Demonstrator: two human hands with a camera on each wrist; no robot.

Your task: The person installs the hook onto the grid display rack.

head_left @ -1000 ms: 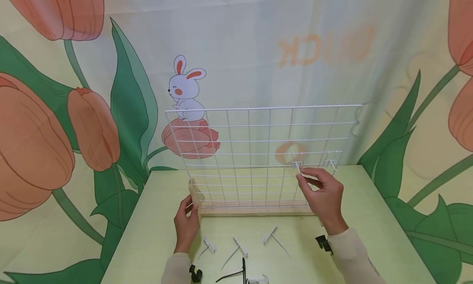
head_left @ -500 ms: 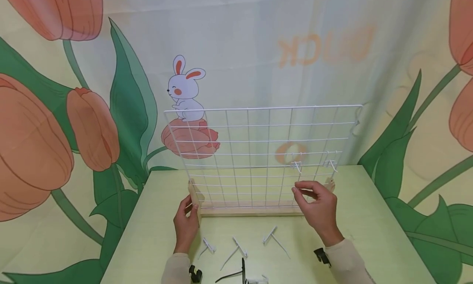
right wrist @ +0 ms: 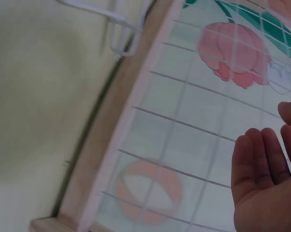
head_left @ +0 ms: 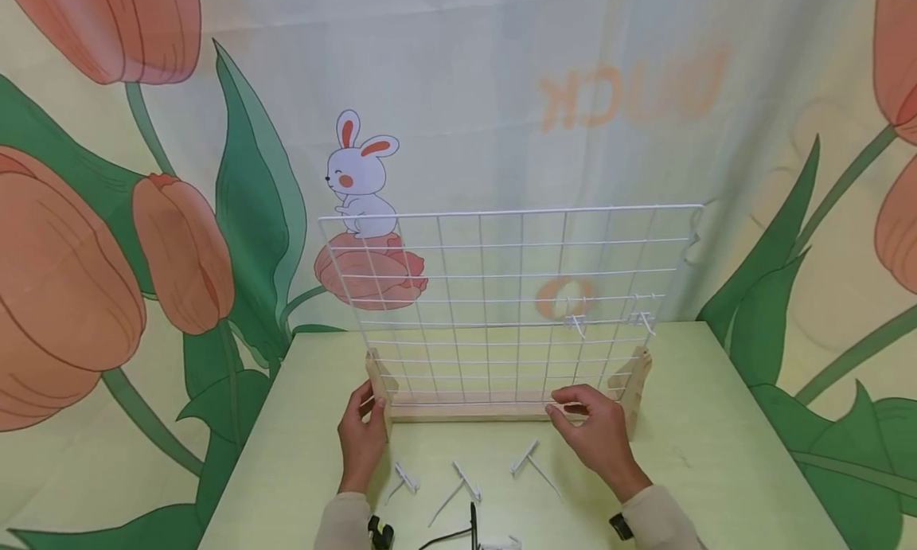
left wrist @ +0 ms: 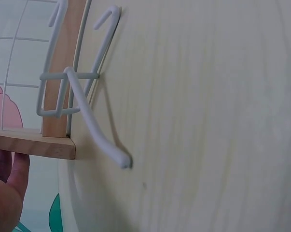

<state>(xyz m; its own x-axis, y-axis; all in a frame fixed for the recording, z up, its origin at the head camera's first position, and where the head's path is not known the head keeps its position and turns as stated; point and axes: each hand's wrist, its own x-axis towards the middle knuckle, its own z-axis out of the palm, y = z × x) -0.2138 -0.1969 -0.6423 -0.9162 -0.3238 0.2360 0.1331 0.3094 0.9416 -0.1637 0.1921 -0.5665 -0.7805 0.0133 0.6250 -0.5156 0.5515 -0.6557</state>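
A white wire grid panel (head_left: 510,212) stands upright in a wooden base (head_left: 466,412). My left hand (head_left: 361,438) grips the base's left end piece (head_left: 381,384), thumb on the near side; in the left wrist view its fingers (left wrist: 19,174) reach behind the wood. In front of the panel's lower right part, my right hand (head_left: 595,431) holds nothing, its fingers loosely bent. Two white hooks hang on the panel's right side: one inner (head_left: 576,324), the other near the edge (head_left: 645,321). Large in the left wrist view, another white hook (left wrist: 94,123) lies on the table.
Loose white hooks lie before the base: one at left (head_left: 405,477), a middle one (head_left: 467,482) and one at right (head_left: 528,457). A thin black item (head_left: 473,526) is at the table's near side. A curtain (head_left: 458,96) printed with tulips hangs behind.
My right hand has let go of the inner hook, which stays on the panel, and has moved down and left towards the base. The left hand has kept its place.
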